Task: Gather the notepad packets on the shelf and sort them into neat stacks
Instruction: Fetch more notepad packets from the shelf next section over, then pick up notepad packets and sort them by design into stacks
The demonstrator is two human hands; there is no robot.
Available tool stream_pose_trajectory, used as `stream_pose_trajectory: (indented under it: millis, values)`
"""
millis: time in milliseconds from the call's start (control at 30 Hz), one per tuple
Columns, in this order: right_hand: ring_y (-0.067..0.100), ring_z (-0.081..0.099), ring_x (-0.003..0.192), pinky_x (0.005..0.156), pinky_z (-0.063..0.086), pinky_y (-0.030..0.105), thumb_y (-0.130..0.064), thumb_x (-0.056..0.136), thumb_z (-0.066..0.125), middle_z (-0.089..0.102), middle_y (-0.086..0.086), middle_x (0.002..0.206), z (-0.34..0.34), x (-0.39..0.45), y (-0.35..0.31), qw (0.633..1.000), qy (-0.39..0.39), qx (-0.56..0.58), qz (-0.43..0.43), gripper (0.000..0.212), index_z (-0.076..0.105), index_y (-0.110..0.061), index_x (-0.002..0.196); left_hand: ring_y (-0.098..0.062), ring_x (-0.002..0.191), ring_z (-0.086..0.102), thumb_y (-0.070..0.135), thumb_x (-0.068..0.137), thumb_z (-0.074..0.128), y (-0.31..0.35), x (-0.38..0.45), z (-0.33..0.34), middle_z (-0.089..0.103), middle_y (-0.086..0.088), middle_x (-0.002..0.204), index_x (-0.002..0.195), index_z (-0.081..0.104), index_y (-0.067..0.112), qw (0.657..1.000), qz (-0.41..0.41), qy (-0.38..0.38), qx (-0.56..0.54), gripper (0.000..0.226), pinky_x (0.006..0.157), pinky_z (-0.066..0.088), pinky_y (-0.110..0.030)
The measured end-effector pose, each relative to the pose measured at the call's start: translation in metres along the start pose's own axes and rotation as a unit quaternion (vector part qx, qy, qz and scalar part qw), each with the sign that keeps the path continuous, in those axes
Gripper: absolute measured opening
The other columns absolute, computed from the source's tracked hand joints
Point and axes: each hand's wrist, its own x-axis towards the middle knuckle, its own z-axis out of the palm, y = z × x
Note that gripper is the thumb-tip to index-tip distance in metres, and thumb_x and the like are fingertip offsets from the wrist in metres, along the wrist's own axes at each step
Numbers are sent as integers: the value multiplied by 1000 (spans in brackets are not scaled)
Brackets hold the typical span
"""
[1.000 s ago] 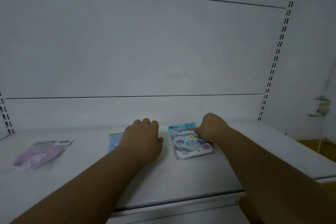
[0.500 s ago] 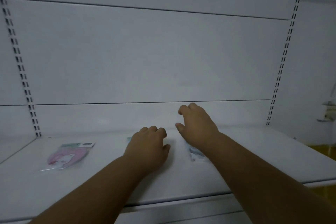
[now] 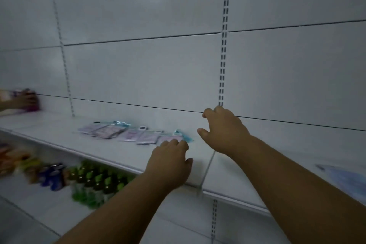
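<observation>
A loose row of flat notepad packets (image 3: pixel 126 132) lies on the white shelf (image 3: pixel 59 130), set back from its front edge and short of the back wall, some overlapping, most pale pink or lilac in glossy clear wrap with teal header cards. The nearest one, a pink packet with a teal top (image 3: pixel 177 136), sits at the right end of the row, just beyond the left hand (image 3: pixel 168 162). That hand lies palm-down on the shelf, fingers curled loosely, holding nothing; whether its fingertips touch the packet cannot be told.

The right hand (image 3: pixel 223 130) hovers above the shelf to the right of the row, fingers bent and parted from the thumb, empty. Bare shelf surface runs between it and the back panel (image 3: pixel 148 77), and also rightward, where a pale blue packet (image 3: pixel 344 180) lies well apart near the front edge. A seam between two shelf boards passes under the right wrist.

The back panel is smooth white metal with slotted uprights (image 3: pixel 223 55). On the lower shelf (image 3: pixel 49 210) stand green-capped bottles (image 3: pixel 95 182) and blue cans (image 3: pixel 51 176), blurred. At far left another person's hand (image 3: pixel 25 100) rests on a pink package.
</observation>
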Motion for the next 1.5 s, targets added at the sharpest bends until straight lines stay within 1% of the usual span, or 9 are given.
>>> stream_pose_trajectory:
  millis: [200,433,600,767,967,1167,1300,1400,1500]
  values:
    - [28,53,102,83,47,40,-48,85,55,55,9,116,52,69,-94,999,-17,16,-32,46,50,-19,121,-20,107,51,51,90,49,-123,-1,-19,59,1,121,124,51,27,997,-55,-40,45,42,90,46,-37]
    - [29,53,103,84,48,41,-50,84,54,54,9,116,112,132,-110,998,-57,2,-29,47,50,-19,120,-24,111,51,49,88,50,-201,48,9,59,-1,123,123,52,26,994,-67,-49,65,42,92,45,-38]
    - [31,55,104,85,48,41,-47,83,58,55,10,115,141,149,-98,994,-105,-15,23,46,53,-18,117,-26,110,51,45,81,56,-222,88,36,59,-2,120,118,54,24,995,-10,-85,50,43,92,44,-38]
    - [28,55,100,83,49,39,-44,83,60,56,8,112,153,138,-89,986,-132,-42,89,40,54,-19,114,-25,110,54,64,80,51,-230,125,50,61,-3,121,119,59,25,995,35,-97,10,56,92,42,-37]
    - [25,55,94,77,46,36,-46,86,53,59,7,106,169,116,-93,964,-143,-105,197,37,56,-19,111,-27,109,53,79,69,46,-234,142,61,62,-3,117,116,59,30,974,156,-151,71,69,90,41,-39]
    - [26,45,87,69,36,34,-46,82,52,61,9,106,179,107,-99,921,-183,-146,313,38,47,-18,107,-27,100,51,54,88,42,-232,135,60,65,-3,105,105,67,25,970,219,-78,76,42,83,34,-40]
    - [28,56,97,73,40,32,-45,74,66,62,8,107,178,109,-96,912,-171,-91,361,46,48,-15,103,-28,93,53,37,95,40,-232,134,44,59,-2,101,108,62,29,981,176,3,84,27,69,26,-37]
    - [24,58,88,67,42,27,-44,68,76,64,8,103,177,110,-94,909,-172,-42,376,45,49,-16,91,-28,84,60,32,96,40,-234,135,37,56,-3,97,109,60,28,989,137,-3,51,24,65,29,-33]
    - [23,58,91,66,41,27,-48,63,79,59,5,93,175,113,-97,907,-177,-43,380,54,55,-14,98,-24,75,62,28,96,42,-236,140,37,58,-2,90,105,61,25,992,117,-34,-25,22,60,34,-30]
